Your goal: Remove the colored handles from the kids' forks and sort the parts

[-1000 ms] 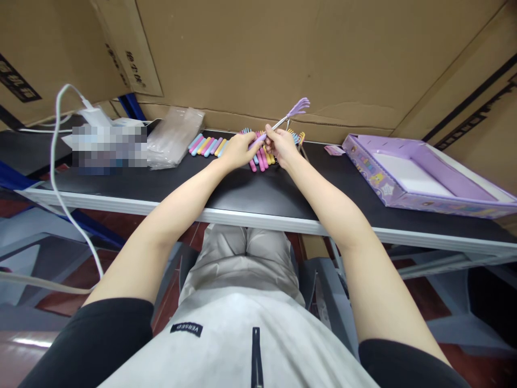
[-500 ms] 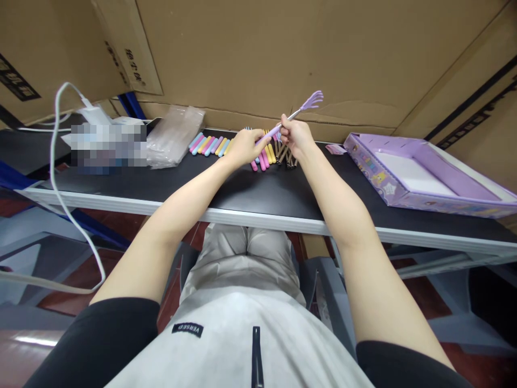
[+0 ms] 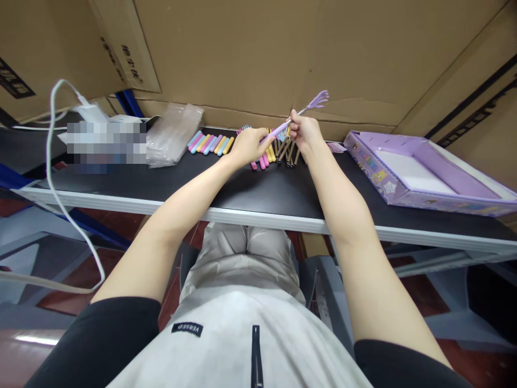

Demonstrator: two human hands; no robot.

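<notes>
A purple back scratcher [image 3: 278,131] with a claw-shaped head slants up to the right above the table. My left hand [image 3: 247,146] is closed around its purple handle. Farther up, my right hand [image 3: 306,131] pinches the thin metal rod just below the head. Under and beside my hands lie pink and yellow handles [image 3: 264,160] and several dark brown rods [image 3: 286,153], partly covered by my fingers. To the left of my left hand runs a row of blue, pink, purple and yellow handles [image 3: 210,144].
A shallow purple box [image 3: 407,196] lies at the right, beside a small pink packet [image 3: 336,147]. Clear plastic bags [image 3: 173,134] and a white charger [image 3: 92,113] with its cable are at the left. Cardboard [image 3: 258,59] walls off the back of the black table [image 3: 266,191].
My right hand has moved slightly right along with the scratcher's head, farther from my left hand. More of the metal rod shows between handle and head.
</notes>
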